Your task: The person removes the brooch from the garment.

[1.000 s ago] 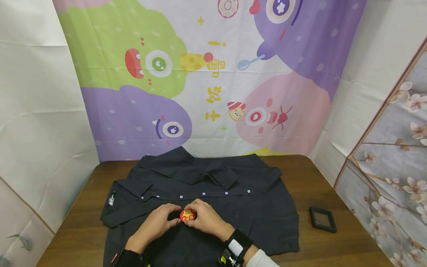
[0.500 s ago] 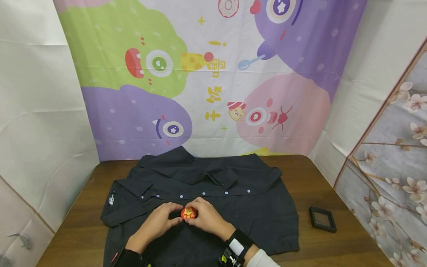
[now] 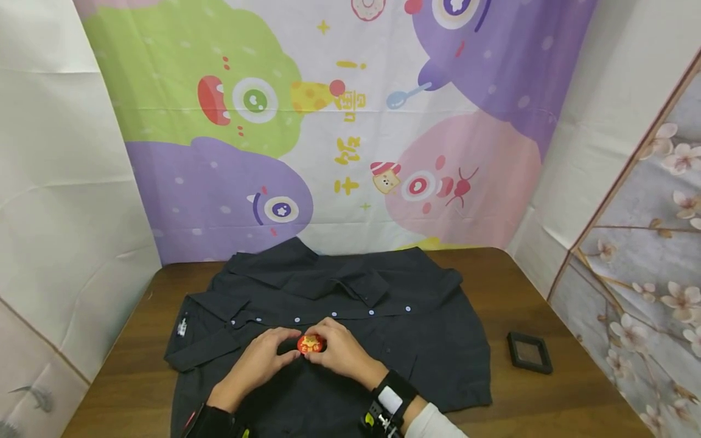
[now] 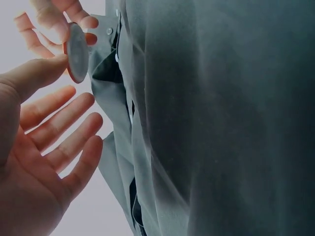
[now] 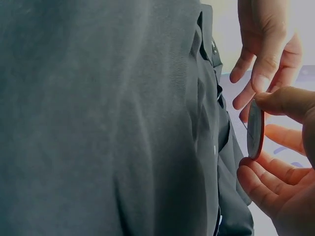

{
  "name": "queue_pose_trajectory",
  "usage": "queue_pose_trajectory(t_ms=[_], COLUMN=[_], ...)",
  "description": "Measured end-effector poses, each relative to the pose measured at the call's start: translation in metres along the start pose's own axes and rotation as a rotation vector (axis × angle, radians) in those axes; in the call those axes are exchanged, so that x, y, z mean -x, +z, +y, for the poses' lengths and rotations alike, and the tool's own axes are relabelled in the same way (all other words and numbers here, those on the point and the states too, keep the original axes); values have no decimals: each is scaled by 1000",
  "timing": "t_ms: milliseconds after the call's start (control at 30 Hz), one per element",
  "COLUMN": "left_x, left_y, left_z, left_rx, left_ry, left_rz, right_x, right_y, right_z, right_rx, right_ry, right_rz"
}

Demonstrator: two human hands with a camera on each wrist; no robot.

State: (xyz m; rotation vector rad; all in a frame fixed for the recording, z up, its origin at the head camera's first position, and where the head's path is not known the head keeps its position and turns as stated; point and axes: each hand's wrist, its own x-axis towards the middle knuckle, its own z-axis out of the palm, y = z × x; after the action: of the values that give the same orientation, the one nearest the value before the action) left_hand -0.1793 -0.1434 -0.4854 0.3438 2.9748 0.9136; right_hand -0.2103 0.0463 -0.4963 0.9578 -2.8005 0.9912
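Observation:
My right hand (image 3: pixel 342 351) pinches a round red pin badge (image 3: pixel 310 344) with a gold figure on its front. In the right wrist view, its thumb is on the upper rim of the badge (image 5: pixel 254 129) and its fingertips are at the lower rim. The silvery back shows there, with a thin pin standing out from it. My left hand (image 3: pixel 261 357) is beside the badge's left edge. In the left wrist view, the left thumb reaches the rim of the badge (image 4: pixel 78 53) while the other fingers spread out nearly straight. Beneath both hands lies a dark button-up shirt (image 3: pixel 438 353).
The shirt is spread over a brown wooden table (image 3: pixel 526 407), with its row of pale buttons beyond the hands. A small black square frame (image 3: pixel 529 352) lies to the right. Behind the table hangs a cartoon-printed cloth (image 3: pixel 350 231), with white walls at the sides.
The head view has shifted slightly. The badge and both hands have moved a little away from me and to the right; the right hand keeps its pinch on the badge.

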Motion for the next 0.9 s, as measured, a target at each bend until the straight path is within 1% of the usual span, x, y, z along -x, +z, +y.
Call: queue_pose_trajectory(t_ms=[167, 467, 733, 900], left_x=[0, -1, 0, 0], left_y=[1, 0, -1, 0], left_z=[0, 1, 2, 2], left_rx=[-1, -6, -17, -7], left_ry=[0, 40, 57, 82], left_rz=[7, 53, 58, 79], right_x=[0, 0, 0, -1], right_y=[-2, -6, -6, -6], right_z=[-2, -2, 0, 1], right_rx=[-10, -17, -28, -56], right_ry=[5, -37, -47, -56], right_rz=[3, 44, 50, 64])
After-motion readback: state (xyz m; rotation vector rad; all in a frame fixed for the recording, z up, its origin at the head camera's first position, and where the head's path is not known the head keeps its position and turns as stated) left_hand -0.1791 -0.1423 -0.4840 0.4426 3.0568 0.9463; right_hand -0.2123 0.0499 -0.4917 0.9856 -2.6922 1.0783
